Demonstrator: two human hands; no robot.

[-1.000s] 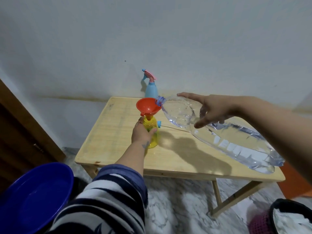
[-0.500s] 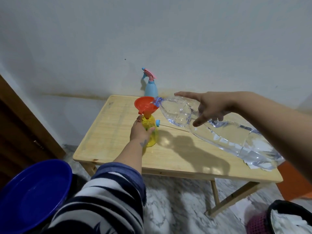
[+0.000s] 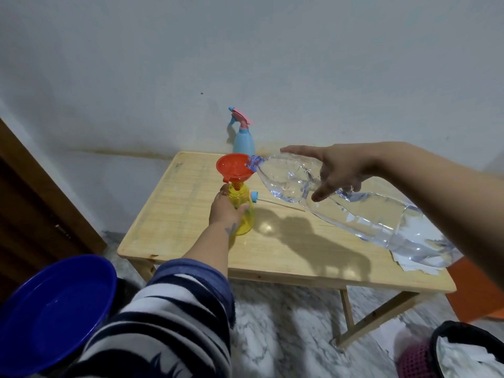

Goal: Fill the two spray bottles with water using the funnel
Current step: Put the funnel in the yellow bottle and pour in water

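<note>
A yellow spray bottle (image 3: 243, 211) without its spray head stands on the wooden table (image 3: 275, 249), and my left hand (image 3: 224, 209) grips its body. An orange-red funnel (image 3: 234, 167) sits in its neck. My right hand (image 3: 338, 169) holds a large clear water bottle (image 3: 341, 205) tilted down, its blue-ringed mouth over the funnel's rim. A light blue spray bottle (image 3: 243, 142) with a pink trigger head stands upright at the table's far edge by the wall.
A small blue cap (image 3: 254, 196) with a thin tube lies on the table right of the yellow bottle. A blue basin (image 3: 51, 309) sits low at my left. A black bin (image 3: 469, 350) stands on the marble floor at the right. White paper lies at the table's right edge.
The water bottle's mouth has moved slightly further over the funnel and the bottle tilts a little more. My left hand stays on the yellow bottle.
</note>
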